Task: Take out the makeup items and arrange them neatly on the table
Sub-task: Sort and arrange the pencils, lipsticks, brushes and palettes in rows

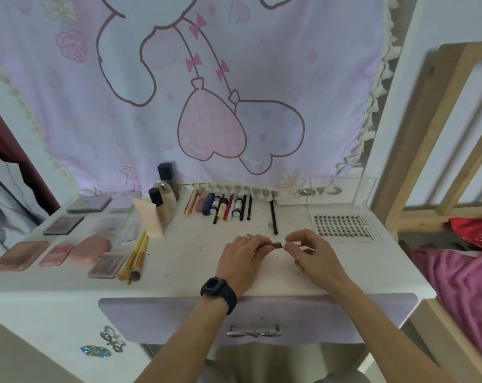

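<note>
Head view: fingers (257, 242) of my left hand (241, 258) grip a slim brown makeup pencil (274, 245); right hand (310, 251) pinches its other end, just above the table (195, 255); black liner pencil (273, 217) beyond; lash tray (342, 226) right; palettes (64, 225) left.

A white table (195, 261) with a matt painted top, scuffed and speckled. Behind the table hangs a soft printed cloth (234, 78) edged with woolly tassels. At the table's left end lie smooth, glossy plastic compacts (89, 250), some pink, some dark. Along the table's back edge are a shiny gold metallic tube (190, 203) and a smooth, glossy bottle (166, 196). At the table's right end sits a clear, glossy plastic tray (344, 230). Near the table's front, the slim stick (274, 245), gripped by the left hand (242, 255) and pinched by the right hand (309, 252), has a dull metal sleeve. Under the tabletop, the drawer handle (253, 333) is bright metal. Right of the table are a pale bare-wood frame (427, 120) and a fuzzy pink blanket (461, 286).
</note>
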`<state>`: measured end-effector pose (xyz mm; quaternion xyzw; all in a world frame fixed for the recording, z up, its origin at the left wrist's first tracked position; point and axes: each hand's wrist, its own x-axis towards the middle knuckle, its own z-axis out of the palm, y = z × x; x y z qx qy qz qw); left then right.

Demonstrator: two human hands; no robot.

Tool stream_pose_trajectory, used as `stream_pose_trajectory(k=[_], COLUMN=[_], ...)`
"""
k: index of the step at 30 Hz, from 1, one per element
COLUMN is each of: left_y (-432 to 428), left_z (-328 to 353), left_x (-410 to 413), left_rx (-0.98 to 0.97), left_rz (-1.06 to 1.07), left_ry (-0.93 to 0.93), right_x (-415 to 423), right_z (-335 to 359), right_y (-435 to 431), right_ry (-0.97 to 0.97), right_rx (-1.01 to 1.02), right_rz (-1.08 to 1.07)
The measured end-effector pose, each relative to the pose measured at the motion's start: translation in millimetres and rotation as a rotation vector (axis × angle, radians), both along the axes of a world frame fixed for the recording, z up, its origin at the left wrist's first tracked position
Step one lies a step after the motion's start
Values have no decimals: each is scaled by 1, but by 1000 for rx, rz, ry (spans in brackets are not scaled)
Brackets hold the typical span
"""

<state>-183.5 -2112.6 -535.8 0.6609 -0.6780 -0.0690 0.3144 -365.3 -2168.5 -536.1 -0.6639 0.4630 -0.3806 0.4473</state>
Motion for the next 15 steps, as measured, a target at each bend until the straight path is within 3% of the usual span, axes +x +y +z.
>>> stream_pose_trajectory(k=[7, 15], left_y=[-3, 1], left_z=[-13, -14], left_x=[4, 3], left_rx=[-10, -43], left_rz=[38, 8], left_ry=[172, 83], right_x=[5, 1], right_z=[-8, -13], right_y=[1, 6], right_ry=[99, 12], right_rx=[-29, -55], right_rz=[-74, -65])
